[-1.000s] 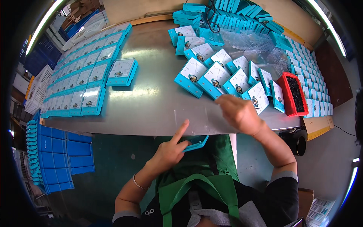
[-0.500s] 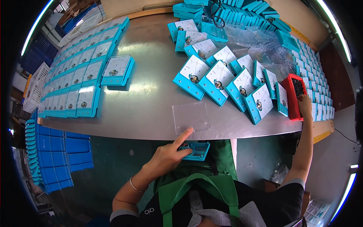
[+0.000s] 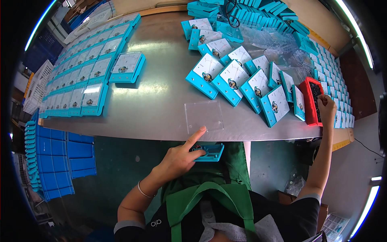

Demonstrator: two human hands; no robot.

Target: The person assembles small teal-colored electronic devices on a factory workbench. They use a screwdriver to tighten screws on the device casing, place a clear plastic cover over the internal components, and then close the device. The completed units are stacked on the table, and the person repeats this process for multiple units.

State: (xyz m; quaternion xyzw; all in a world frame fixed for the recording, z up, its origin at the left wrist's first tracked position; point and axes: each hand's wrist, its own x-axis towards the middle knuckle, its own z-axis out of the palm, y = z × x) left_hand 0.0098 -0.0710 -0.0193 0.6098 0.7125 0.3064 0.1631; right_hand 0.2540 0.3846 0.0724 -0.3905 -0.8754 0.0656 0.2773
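Note:
My left hand (image 3: 179,157) grips a teal meter case (image 3: 213,152), open side up, just below the table's front edge. Its index finger is stretched out to the near edge of a clear plastic cover (image 3: 204,116) lying flat on the table. At the right, my right hand (image 3: 327,106) is over the red bin (image 3: 309,109) of small black parts (image 3: 315,90). Those fingertips are pinched together; anything between them is too small to make out. Left of the bin lie several teal panel meters (image 3: 276,105) with white dials and no visible covers.
Rows of covered meters (image 3: 92,99) fill the table's left side, with one covered meter (image 3: 126,67) apart from them. Clear covers (image 3: 266,42) and teal cases (image 3: 258,16) are heaped at the back. More meters (image 3: 340,90) stand beyond the red bin. Blue crates (image 3: 54,157) stand at lower left.
My right hand has risen a little out of the black parts, its fingertips now visible and pinched. My left hand keeps its hold on the case. The whole view has shifted slightly.

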